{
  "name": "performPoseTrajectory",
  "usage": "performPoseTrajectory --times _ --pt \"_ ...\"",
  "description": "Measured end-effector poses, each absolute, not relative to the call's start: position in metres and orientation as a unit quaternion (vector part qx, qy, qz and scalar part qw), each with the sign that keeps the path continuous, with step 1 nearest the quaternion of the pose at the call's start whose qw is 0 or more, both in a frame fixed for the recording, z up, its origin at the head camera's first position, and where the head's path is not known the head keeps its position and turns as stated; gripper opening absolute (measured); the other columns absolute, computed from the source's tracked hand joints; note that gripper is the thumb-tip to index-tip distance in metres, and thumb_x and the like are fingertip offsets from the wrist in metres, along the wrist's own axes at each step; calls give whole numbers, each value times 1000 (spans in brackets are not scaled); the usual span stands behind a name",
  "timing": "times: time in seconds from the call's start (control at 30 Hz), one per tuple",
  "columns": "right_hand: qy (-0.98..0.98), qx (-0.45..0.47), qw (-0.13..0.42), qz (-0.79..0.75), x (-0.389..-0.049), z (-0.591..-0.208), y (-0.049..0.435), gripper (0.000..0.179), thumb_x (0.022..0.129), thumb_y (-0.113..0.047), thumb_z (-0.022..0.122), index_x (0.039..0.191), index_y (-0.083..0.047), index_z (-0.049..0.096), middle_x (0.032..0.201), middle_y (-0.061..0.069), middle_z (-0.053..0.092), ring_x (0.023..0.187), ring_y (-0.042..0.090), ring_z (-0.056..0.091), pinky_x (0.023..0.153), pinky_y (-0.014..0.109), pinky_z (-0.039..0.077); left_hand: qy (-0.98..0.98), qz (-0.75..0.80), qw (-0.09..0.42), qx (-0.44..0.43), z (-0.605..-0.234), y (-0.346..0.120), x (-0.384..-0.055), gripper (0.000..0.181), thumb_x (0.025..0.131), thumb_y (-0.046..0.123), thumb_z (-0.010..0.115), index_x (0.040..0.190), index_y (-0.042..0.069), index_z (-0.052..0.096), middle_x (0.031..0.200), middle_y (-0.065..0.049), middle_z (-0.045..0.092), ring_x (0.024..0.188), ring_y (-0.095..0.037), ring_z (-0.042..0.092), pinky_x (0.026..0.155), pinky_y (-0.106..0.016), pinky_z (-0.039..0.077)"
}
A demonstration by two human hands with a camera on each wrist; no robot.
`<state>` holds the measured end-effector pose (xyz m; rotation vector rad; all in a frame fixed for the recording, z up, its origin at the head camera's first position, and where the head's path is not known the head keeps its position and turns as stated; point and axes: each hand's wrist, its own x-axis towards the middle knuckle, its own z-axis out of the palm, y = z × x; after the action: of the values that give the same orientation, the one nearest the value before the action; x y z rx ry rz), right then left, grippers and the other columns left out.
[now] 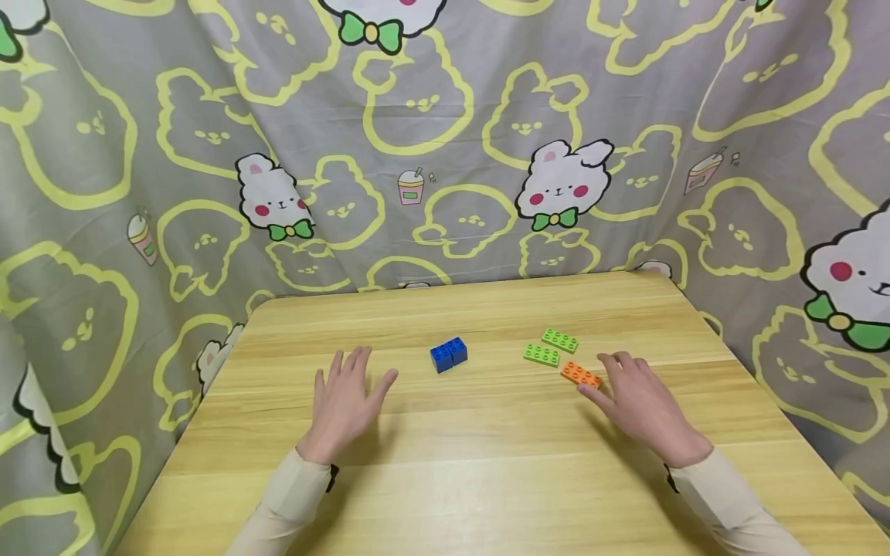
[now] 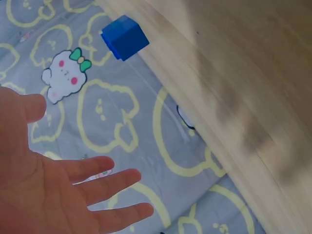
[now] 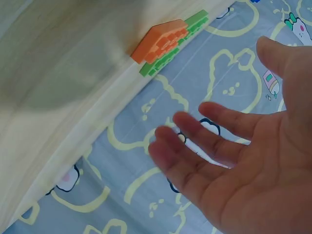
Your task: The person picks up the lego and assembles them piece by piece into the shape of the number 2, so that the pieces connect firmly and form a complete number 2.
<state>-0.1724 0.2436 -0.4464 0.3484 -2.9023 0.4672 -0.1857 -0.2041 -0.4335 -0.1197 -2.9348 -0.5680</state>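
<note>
My left hand (image 1: 346, 408) hovers over the left side of the table with its fingers spread and nothing held. To its right, two blue toy bricks (image 1: 449, 354) stand side by side; in the left wrist view the blue bricks (image 2: 126, 38) look like one block. My right hand (image 1: 643, 405) is held above the table, fingers loosely extended and holding nothing. Nearest to it lies an orange toy brick (image 1: 580, 374), by the thumb and fingertips; whether they touch is unclear in the head view, but the right wrist view shows the orange brick (image 3: 160, 41) apart from the fingers. Two light green bricks (image 1: 541, 354) lie just beyond.
The wooden table (image 1: 473, 479) reaches back to a grey curtain (image 1: 459, 154) with yellow outlines and white rabbit figures. The curtain also hangs along the left and right sides of the table.
</note>
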Motion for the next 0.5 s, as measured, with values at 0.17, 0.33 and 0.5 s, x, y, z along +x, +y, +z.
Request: performPoseTrajectory --times 0.17,0.33,0.5 --pt "-977 125 94 146 -176 -449 243 59 99 -42 67 124 11 61 114 27 63 97 42 63 85 58 52 -977 -190 85 -39 -434 -203 -195 84 100 70 41 151 4 45 152 -19 50 149 -48 30 116 -74 17" --pt "-976 134 102 142 -181 -451 242 53 95 -35 73 118 12 63 104 23 65 85 35 64 77 54 55 -975 -194 94 -51 -433 -198 -204 79 101 66 46 146 2 52 146 -20 57 144 -46 40 114 -70 28" --pt "-974 141 108 139 -185 -453 241 52 94 -32 75 118 12 62 101 23 65 82 35 65 74 54 56 -971 -207 103 -62 -432 -190 -212 72 101 62 51 140 2 59 138 -19 63 133 -39 53 108 -63 40"
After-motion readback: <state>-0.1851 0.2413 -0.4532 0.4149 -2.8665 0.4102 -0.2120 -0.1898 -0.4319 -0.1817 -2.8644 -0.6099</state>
